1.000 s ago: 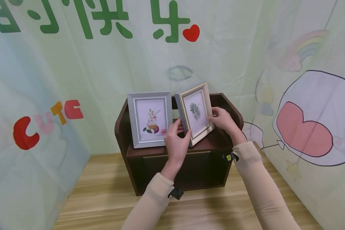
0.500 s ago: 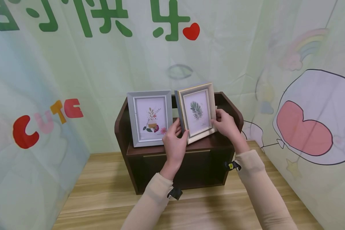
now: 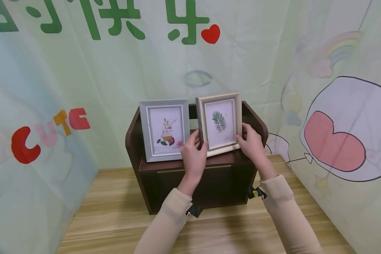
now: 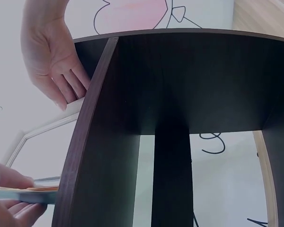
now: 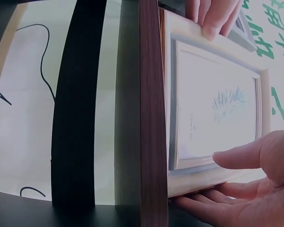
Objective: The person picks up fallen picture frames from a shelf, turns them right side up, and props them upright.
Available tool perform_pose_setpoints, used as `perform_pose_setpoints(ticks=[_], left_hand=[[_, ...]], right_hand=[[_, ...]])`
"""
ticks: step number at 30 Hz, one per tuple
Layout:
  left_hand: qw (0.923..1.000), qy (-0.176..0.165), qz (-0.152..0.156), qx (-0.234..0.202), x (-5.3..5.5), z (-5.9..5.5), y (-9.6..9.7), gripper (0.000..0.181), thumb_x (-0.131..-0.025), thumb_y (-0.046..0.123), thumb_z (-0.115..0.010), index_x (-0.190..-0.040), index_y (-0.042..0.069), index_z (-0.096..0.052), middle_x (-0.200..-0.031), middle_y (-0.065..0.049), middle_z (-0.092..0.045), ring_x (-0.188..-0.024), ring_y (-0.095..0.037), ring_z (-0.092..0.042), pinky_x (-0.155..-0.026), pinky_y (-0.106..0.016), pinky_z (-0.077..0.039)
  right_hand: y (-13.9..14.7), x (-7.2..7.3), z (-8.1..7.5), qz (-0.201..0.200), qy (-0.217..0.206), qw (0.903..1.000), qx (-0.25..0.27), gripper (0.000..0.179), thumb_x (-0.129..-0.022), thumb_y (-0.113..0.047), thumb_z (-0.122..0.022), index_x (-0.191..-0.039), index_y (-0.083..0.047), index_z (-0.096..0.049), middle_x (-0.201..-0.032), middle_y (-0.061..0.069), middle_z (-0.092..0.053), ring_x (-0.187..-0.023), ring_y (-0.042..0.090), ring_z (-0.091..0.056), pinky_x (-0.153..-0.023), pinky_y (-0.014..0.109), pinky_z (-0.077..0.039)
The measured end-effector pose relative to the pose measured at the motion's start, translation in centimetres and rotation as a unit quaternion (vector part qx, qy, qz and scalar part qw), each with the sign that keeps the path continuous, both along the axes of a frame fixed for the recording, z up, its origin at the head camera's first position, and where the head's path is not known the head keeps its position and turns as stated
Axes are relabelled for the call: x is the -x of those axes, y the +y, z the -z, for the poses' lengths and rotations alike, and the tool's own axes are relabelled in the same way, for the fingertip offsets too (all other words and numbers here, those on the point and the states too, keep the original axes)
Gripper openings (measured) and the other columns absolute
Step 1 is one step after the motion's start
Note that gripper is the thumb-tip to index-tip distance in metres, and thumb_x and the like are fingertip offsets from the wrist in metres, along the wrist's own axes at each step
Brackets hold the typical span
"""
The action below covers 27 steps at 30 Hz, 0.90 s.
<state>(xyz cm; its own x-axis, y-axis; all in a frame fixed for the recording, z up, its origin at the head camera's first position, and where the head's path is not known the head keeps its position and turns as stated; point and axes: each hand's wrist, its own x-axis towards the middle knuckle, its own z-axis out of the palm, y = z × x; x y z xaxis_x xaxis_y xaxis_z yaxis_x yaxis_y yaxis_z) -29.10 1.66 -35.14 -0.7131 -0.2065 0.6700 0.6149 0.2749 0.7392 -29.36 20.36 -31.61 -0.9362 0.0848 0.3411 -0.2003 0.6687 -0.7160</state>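
Observation:
A cream picture frame with a gold edge and a green leaf print (image 3: 220, 121) stands on the upper board of a dark brown shelf unit (image 3: 185, 168), leaning back slightly and a little askew. My left hand (image 3: 193, 155) grips its left edge, thumb in front; in the left wrist view the frame's edge sits between that hand's thumb and fingers (image 4: 26, 215). On the right side my right hand (image 3: 252, 143) holds the frame. In the right wrist view its thumb (image 5: 239, 156) lies on the front, fingers beneath the edge. A grey picture frame with a flower print (image 3: 165, 132) stands to the left.
Raised side panels (image 3: 133, 135) bound the shelf's upper board. An open lower compartment (image 3: 222, 187) faces me. The unit stands on a wood-grain surface (image 3: 114, 204), with a printed cloth backdrop (image 3: 247, 63) behind it and at both sides.
The cream frame has turned to face forward more and its right side has shifted right. My right hand moved right and slightly down with it. My left hand and the grey frame stayed nearly still.

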Motion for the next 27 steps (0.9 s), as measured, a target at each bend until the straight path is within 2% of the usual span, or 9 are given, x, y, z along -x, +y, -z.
perform_pose_setpoints(ticks=[10,16,27], left_hand=[[0.9999,-0.008,-0.002,0.01,0.5,-0.3,0.5,0.038,-0.082,-0.007,-0.066,-0.119,-0.006,-0.06,-0.113,-0.021,-0.066,-0.104,-0.026,-0.066,-0.086,-0.027,-0.054],[0.9997,-0.008,-0.015,0.016,0.8,-0.3,0.8,0.038,-0.083,-0.007,-0.064,-0.12,-0.006,-0.06,-0.113,-0.022,-0.065,-0.105,-0.027,-0.065,-0.085,-0.027,-0.054],[0.9985,-0.017,-0.04,0.034,1.2,-0.3,1.3,0.038,-0.084,-0.007,-0.063,-0.122,-0.005,-0.059,-0.112,-0.022,-0.064,-0.104,-0.028,-0.065,-0.085,-0.026,-0.054]], right_hand=[[-0.3,-1.3,0.4,0.044,0.029,0.9986,0.005,0.051,-0.094,-0.012,-0.055,-0.139,0.003,-0.039,-0.134,0.023,-0.052,-0.118,0.035,-0.056,-0.097,0.047,-0.047],[-0.4,-1.6,0.5,0.065,0.046,0.9967,0.018,0.049,-0.093,-0.011,-0.056,-0.137,0.003,-0.042,-0.131,0.023,-0.055,-0.116,0.035,-0.058,-0.097,0.046,-0.047],[-0.6,-1.9,0.7,0.073,0.062,0.9953,0.012,0.048,-0.092,-0.009,-0.057,-0.136,0.004,-0.043,-0.128,0.023,-0.057,-0.113,0.035,-0.06,-0.097,0.046,-0.047]])
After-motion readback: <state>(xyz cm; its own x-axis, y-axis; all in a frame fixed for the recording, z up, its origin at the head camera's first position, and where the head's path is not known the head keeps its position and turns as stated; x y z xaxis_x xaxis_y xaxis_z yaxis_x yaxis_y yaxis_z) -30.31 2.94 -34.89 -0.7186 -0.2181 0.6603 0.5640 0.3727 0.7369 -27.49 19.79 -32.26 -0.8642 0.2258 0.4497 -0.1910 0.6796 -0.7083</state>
